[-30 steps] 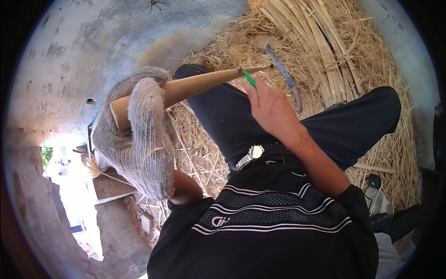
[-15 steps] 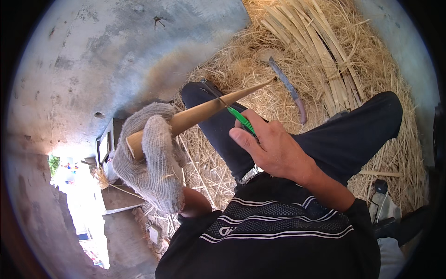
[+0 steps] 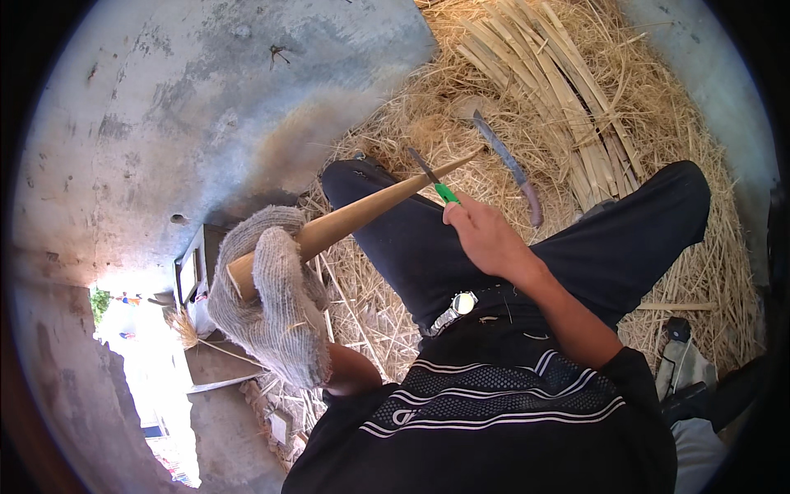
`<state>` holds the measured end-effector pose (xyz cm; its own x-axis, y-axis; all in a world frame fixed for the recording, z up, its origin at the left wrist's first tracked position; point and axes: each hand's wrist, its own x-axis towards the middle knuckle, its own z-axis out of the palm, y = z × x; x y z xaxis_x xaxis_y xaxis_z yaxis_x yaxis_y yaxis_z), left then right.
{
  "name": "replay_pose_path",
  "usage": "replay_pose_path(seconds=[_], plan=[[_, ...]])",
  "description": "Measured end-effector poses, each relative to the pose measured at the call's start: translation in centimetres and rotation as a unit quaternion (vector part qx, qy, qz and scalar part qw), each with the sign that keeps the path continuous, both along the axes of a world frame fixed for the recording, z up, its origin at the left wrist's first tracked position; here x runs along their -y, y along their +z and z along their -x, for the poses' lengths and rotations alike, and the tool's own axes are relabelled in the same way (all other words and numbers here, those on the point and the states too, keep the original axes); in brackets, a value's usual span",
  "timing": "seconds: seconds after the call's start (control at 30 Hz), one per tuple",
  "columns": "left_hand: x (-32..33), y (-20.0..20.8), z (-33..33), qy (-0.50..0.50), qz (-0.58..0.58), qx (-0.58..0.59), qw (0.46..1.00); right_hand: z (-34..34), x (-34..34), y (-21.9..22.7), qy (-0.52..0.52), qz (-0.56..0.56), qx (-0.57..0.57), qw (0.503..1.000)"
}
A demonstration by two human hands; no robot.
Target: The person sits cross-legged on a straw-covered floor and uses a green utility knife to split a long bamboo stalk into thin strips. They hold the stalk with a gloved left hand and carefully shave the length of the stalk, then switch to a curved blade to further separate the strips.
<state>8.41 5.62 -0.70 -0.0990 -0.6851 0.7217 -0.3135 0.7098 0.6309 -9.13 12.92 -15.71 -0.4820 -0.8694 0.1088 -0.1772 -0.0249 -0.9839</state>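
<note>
My left hand [image 3: 271, 288], in a grey knitted glove, is wrapped round the thick end of a bamboo strip [image 3: 346, 216]. The strip slants up to the right across my left knee and looks narrow at its far end. A green-handled knife [image 3: 446, 193] is gripped in my bare right hand [image 3: 487, 237]. Its dark blade crosses the strip toward the narrow end, seemingly against it. Part of the handle is hidden in my fingers.
Beyond my legs, a large wooden-handled knife [image 3: 510, 161] lies on straw-like shavings [image 3: 444, 123]. Several long split strips [image 3: 568, 99] are piled to its right. A worn wall [image 3: 197, 107] rises at the left. A watch [image 3: 461, 305] rests at my lap.
My right hand has moved up and to the right with the green-handled knife, along the strip toward its narrow end. The left hand keeps its grip and has shifted slightly.
</note>
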Motion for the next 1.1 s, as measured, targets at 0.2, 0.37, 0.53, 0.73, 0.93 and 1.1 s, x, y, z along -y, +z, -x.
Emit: replay_pose_path(seconds=[0.2,0.37,0.53,0.73,0.93,1.1], plan=[[0.1,-0.6,0.1,0.026,0.013,-0.011,1.000,0.1,-1.4,2.4,0.230,-0.061,0.402,0.884],[0.4,-1.3,0.1,0.071,0.033,-0.062,0.995,0.0,-1.6,2.4,0.230,-0.034,0.406,0.884],[-0.8,0.2,0.9,0.012,-0.010,-0.035,0.999,-0.5,-1.2,2.0,0.149,0.034,0.291,0.944],[-3.4,1.9,2.9,-0.007,-0.096,-0.041,0.995,-1.8,-2.0,3.5,0.008,-0.051,-0.106,0.993],[-0.7,-0.4,-0.3,0.007,-0.021,-0.016,1.000,-2.4,-3.5,6.8,0.060,-0.008,-0.148,0.987],[0.6,-1.8,0.5,0.092,0.048,-0.071,0.992,-0.6,-1.4,3.1,-0.029,-0.111,-0.180,0.977]])
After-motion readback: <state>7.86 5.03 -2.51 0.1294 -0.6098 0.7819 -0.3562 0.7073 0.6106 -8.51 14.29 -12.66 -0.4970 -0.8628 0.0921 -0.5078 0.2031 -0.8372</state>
